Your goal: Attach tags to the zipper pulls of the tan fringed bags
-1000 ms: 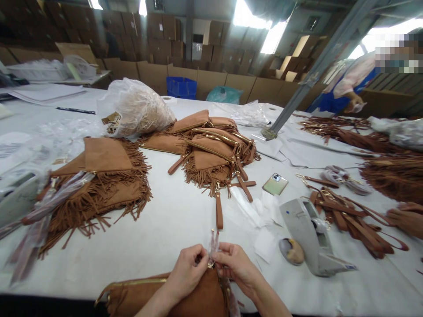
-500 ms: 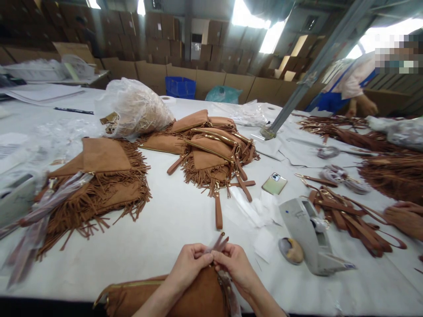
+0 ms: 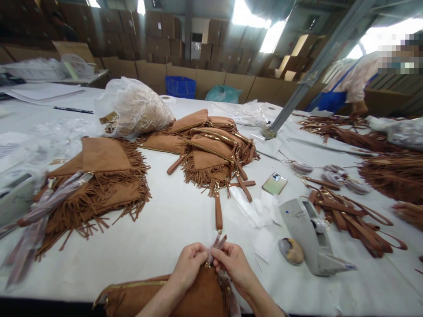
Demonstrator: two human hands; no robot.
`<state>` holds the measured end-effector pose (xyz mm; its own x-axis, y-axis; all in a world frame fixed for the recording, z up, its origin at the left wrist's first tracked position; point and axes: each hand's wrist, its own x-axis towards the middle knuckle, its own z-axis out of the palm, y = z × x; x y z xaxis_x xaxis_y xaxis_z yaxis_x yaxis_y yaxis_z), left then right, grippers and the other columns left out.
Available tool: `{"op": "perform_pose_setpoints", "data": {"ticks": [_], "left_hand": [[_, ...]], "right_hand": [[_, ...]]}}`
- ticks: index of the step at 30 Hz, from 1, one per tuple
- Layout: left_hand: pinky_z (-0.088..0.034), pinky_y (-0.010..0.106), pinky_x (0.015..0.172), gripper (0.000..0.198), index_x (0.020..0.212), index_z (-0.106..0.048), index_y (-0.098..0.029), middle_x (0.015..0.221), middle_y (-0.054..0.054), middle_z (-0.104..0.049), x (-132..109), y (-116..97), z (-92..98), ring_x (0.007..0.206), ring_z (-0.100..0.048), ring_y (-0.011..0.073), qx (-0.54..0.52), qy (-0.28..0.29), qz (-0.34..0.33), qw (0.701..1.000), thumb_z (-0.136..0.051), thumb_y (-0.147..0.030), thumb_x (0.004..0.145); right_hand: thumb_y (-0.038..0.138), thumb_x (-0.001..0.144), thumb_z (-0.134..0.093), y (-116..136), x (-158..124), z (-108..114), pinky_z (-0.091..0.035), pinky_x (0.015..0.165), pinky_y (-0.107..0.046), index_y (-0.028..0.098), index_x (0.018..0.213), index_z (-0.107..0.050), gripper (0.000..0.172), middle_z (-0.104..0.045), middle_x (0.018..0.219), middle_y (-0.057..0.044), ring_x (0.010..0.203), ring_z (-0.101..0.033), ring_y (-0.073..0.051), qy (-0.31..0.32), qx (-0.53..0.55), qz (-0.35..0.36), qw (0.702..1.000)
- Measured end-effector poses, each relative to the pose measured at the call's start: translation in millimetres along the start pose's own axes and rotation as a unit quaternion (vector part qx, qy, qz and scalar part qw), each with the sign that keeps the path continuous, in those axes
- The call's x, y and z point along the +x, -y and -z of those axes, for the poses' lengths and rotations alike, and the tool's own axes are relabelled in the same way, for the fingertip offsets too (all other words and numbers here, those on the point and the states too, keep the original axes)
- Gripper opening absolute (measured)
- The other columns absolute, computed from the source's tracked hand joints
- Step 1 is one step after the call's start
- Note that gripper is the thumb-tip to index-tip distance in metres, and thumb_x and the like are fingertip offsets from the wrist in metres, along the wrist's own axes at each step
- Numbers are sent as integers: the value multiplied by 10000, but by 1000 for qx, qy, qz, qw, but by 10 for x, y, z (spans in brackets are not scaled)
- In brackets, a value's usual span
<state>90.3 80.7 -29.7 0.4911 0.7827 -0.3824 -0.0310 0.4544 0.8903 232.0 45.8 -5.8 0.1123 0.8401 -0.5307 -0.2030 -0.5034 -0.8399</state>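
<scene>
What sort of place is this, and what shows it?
Probably a handbag packing workshop: piles of identical brown fringed bags, loose straps, stacked cardboard boxes behind. The left hand and right hand pinch clear film over a near bag.

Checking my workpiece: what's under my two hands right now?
A tan suede bag with a gold zipper lies under the left hand and right hand, both pinching a crumpled clear plastic strip at its top edge. Their grip hides whatever fitting the strip wraps.
</scene>
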Motion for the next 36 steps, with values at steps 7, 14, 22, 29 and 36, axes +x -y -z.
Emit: {"op": "perform_pose_setpoints", "data": {"ticks": [7, 14, 22, 29, 36], "left_hand": [[-400, 234, 600, 280, 692, -558, -147, 606, 22, -677, -12, 18, -15, 575, -594, 142, -85, 31, 18, 996, -709, -383, 686], [-397, 220, 551, 237, 667, -554, -162, 556, -11, -646, -20, 61, -51, 517, -567, 125, -51, -29, -1, 998, -693, -347, 714], [-457, 301, 749, 277, 907, -662, -214, 842, 55, -692, -253, 73, -58, 788, -601, 195, 343, -40, -264, 901, -387, -177, 912], [-449, 333, 721, 320, 979, -600, -184, 846, 75, -640, -211, 167, -33, 778, -559, 214, 456, -4, -286, 843, -299, -100, 911], [-436, 291, 734, 193, 889, -593, -207, 801, 35, -699, -194, -19, -53, 756, -624, 191, 263, -22, -136, 955, -427, -301, 917]], "right_hand": [[400, 665, -731, 30, -30, 4, -377, 469, -202, 130, 674, -611, 296, -602, 525, 17, 451, -503, -75, 20, 0, 0, 1000], [367, 707, -676, 48, -36, 10, -335, 434, -198, 132, 665, -591, 253, -587, 467, 19, 413, -488, -78, 6, -47, 9, 999], [358, 644, -706, -72, 4, -77, -279, 394, -189, 132, 689, -613, 248, -535, 438, 49, 364, -398, -51, -31, 88, -17, 996], [360, 626, -728, -37, -9, -65, -367, 469, -198, 147, 617, -598, 250, -576, 531, 9, 480, -483, -82, -23, 97, -5, 995], [498, 650, -727, -97, 14, -34, -351, 452, -217, 136, 660, -610, 381, -584, 489, 12, 415, -466, -81, -30, 16, 31, 999]]}}
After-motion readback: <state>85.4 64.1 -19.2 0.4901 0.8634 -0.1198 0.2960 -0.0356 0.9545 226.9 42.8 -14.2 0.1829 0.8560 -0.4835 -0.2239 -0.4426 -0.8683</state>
